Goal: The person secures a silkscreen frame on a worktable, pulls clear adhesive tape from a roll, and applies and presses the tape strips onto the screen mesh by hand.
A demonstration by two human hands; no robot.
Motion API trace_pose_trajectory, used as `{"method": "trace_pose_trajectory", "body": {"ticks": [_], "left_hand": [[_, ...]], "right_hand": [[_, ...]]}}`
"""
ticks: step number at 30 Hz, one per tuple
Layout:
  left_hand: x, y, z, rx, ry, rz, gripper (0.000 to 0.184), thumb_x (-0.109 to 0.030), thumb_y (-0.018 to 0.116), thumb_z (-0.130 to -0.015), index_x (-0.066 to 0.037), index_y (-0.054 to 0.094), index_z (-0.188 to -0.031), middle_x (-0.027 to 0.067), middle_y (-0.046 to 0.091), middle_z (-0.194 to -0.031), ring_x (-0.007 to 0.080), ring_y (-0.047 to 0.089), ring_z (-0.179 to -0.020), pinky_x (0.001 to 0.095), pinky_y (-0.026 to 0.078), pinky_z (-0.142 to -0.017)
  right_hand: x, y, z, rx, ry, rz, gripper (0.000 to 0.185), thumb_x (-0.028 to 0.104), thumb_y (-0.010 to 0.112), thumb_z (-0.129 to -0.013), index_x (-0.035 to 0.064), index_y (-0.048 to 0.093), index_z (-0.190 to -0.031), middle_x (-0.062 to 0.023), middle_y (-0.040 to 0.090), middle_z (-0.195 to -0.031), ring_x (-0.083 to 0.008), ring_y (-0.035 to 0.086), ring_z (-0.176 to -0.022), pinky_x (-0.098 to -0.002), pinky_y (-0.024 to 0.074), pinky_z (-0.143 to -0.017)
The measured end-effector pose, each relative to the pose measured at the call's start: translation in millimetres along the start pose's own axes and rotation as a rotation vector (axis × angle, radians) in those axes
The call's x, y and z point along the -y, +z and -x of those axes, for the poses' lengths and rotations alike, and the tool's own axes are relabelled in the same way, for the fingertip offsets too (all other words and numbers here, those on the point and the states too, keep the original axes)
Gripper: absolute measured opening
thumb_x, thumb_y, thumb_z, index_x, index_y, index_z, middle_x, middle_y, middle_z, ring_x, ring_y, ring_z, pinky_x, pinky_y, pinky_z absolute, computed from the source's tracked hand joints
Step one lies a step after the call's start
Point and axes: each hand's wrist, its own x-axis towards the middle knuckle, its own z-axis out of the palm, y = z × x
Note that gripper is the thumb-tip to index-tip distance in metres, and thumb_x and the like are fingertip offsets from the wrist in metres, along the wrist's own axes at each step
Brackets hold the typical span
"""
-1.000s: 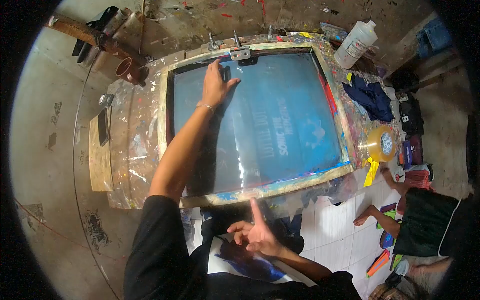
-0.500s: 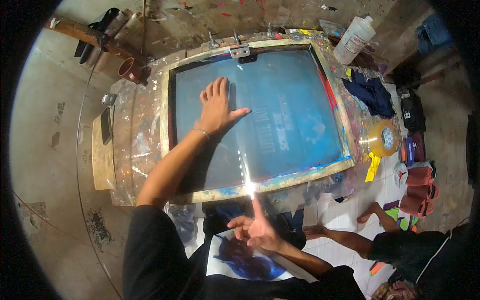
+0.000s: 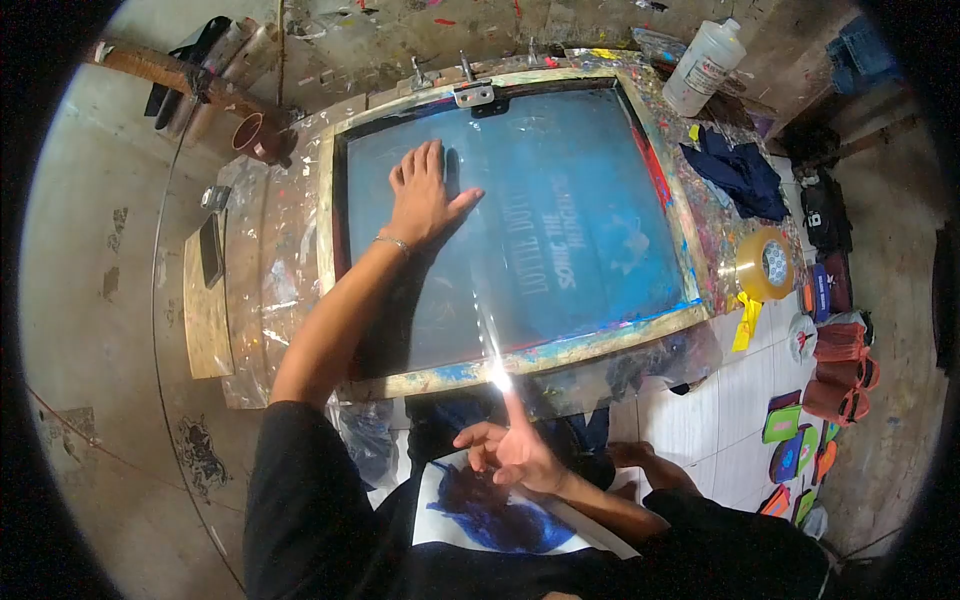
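Observation:
My left hand (image 3: 419, 196) lies flat with fingers spread on the blue mesh of a wood-framed printing screen (image 3: 610, 160), left of its middle. A bracelet circles that wrist. Faint lettering and a star-like shape show in the mesh. Below the frame's near edge, my right hand (image 3: 520, 458) is turned up, index finger stretched toward the frame, the other fingers loosely bent and apart. A glossy clear strip (image 3: 487, 325), looking like packing tape, runs down the mesh to that fingertip; glare hides how they touch. A metal hinge clamp (image 3: 474, 94) holds the far edge.
Right of the screen stand a white bottle (image 3: 703, 68), a dark blue cloth (image 3: 735, 175) and a tape roll (image 3: 764, 265). A brown cup (image 3: 260, 138) sits at the back left. Another person's dark sleeve (image 3: 745, 545) is close at lower right. Colourful pouches (image 3: 785, 425) lie on the floor.
My left hand has shifted slightly left and up in view, still flat on the mesh. My right hand stays nearly in place. The other person has moved left, uncovering the floor pouches.

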Motion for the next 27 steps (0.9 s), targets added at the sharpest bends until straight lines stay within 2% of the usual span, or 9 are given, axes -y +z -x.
{"method": "trace_pose_trajectory", "body": {"ticks": [7,13,14,15,17,21,24,26,27], "left_hand": [[-15.6,-12.2,34.5,0.055,0.155,-0.012,0.105,-0.068,0.067,-0.077,0.004,0.031,-0.145,0.0201,0.038,-0.145,0.0378,0.031,-0.137,0.0525,0.02,-0.113],[-27.9,-20.5,55.2,0.104,0.214,0.01,0.105,-0.069,0.067,-0.076,0.002,0.031,-0.145,0.0198,0.036,-0.145,0.038,0.03,-0.137,0.0524,0.019,-0.113],[-32.2,-23.3,59.7,0.121,0.228,0.021,0.105,-0.069,0.067,-0.076,0.001,0.032,-0.145,0.0198,0.036,-0.145,0.0381,0.03,-0.137,0.0526,0.019,-0.113],[-35.8,-25.3,63.7,0.122,0.228,0.022,0.105,-0.069,0.067,-0.076,0.001,0.032,-0.145,0.0198,0.036,-0.145,0.0381,0.03,-0.137,0.0526,0.019,-0.113],[-43.0,-29.6,74.9,0.177,0.287,0.052,0.103,-0.07,0.062,-0.079,0.0,0.029,-0.147,0.0218,0.034,-0.146,0.0387,0.029,-0.138,0.0595,0.016,-0.112],[-52.5,-37.8,89.9,0.194,0.325,0.028,0.104,-0.071,0.061,-0.078,0.0,0.03,-0.147,0.0219,0.033,-0.147,0.0391,0.029,-0.139,0.0604,0.015,-0.112],[-56.2,-39.3,100.0,0.233,0.341,0.031,0.104,-0.072,0.06,-0.078,0.0,0.03,-0.147,0.0219,0.033,-0.148,0.0387,0.028,-0.139,0.0605,0.015,-0.113],[-58.6,-40.8,104.4,0.268,0.356,0.044,0.1,-0.069,0.06,-0.081,0.0,0.03,-0.147,0.0218,0.033,-0.148,0.0382,0.027,-0.14,0.0605,0.014,-0.113],[-57.5,-40.1,104.1,0.273,0.356,0.047,0.1,-0.069,0.06,-0.081,0.0,0.03,-0.147,0.0218,0.033,-0.148,0.0382,0.027,-0.14,0.0605,0.014,-0.113]], "right_hand": [[-3.5,-0.4,0.8,-0.001,0.026,0.007,0.131,0.006,0.081,-0.078,0.0318,-0.022,-0.153,-0.0205,0.055,-0.127,-0.0166,0.058,-0.09,-0.032,0.0486,-0.088],[-3.6,1.1,1.5,-0.005,0.027,0.011,0.13,0.007,0.081,-0.079,0.0327,-0.022,-0.153,-0.0201,0.055,-0.126,-0.0163,0.058,-0.089,-0.0315,0.0493,-0.087],[-2.8,1.2,2.4,-0.015,0.042,0.046,0.129,0.015,0.082,-0.079,0.0343,-0.022,-0.153,-0.0227,0.055,-0.127,-0.0202,0.058,-0.091,-0.0347,0.0481,-0.086],[-2.1,0.8,2.2,-0.017,0.042,0.045,0.129,0.015,0.082,-0.079,0.0343,-0.022,-0.153,-0.0227,0.055,-0.127,-0.0202,0.058,-0.091,-0.0347,0.0481,-0.086],[-2.3,1.1,2.8,-0.028,0.051,0.045,0.129,0.015,0.082,-0.079,0.0339,-0.022,-0.153,-0.022,0.055,-0.127,-0.0198,0.058,-0.091,-0.0337,0.0481,-0.086],[-2.5,1.3,2.9,-0.027,0.056,0.043,0.129,0.016,0.083,-0.079,0.034,-0.021,-0.153,-0.0207,0.056,-0.126,-0.0192,0.058,-0.091,-0.032,0.0482,-0.085],[-4.7,-0.4,3.1,-0.041,0.023,0.036,0.123,0.014,0.081,-0.08,0.031,-0.014,-0.156,-0.0192,0.057,-0.123,-0.0188,0.058,-0.09,-0.0311,0.0482,-0.083],[-5.0,-6.6,5.6,-0.054,0.057,0.018,0.108,0.009,0.077,-0.084,0.0203,0.0,-0.159,-0.0163,0.057,-0.12,-0.0148,0.059,-0.092,-0.0278,0.0492,-0.085],[-4.1,-7.7,6.8,-0.058,0.057,0.014,0.108,0.009,0.077,-0.084,0.0203,0.0,-0.159,-0.0163,0.057,-0.12,-0.0148,0.059,-0.092,-0.0278,0.0492,-0.085]]}}
